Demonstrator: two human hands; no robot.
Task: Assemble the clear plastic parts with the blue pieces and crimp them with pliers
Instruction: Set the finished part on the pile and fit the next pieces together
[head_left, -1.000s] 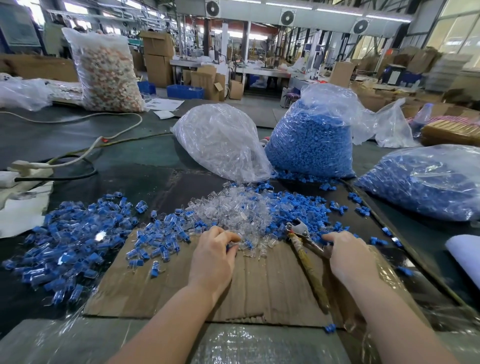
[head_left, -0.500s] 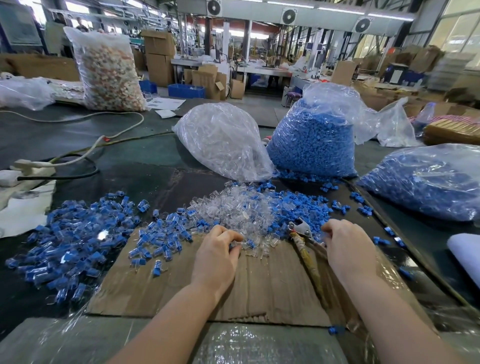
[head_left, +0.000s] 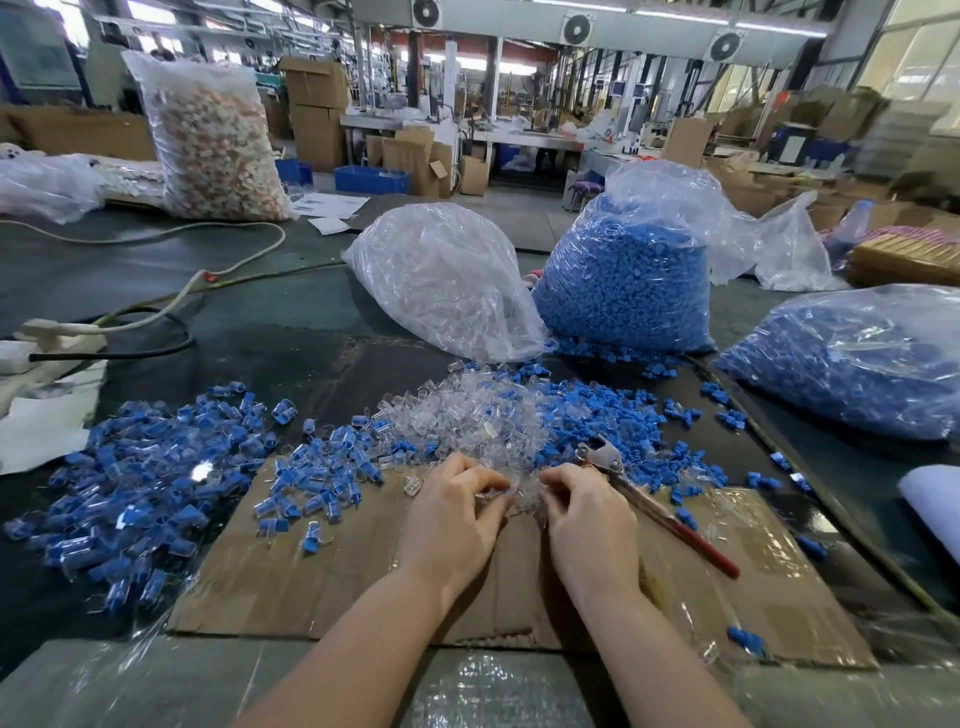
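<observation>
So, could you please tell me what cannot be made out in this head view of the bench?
- What the left hand and right hand pinch between them: the fingertips are hidden by the hands' backs and motion blur.
- The pliers: whether the right hand touches them; it covers part of the handles.
- Whether any loose clear part is empty or fitted: too small.
- The bag of blue pieces at right: cut off by the frame edge.

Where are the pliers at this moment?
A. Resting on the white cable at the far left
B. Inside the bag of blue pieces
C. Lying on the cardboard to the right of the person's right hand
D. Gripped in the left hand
C: the pliers lie on the cardboard just right of the right hand, red handle pointing toward the person; both that hand and the left hand are at the clear parts.
</observation>
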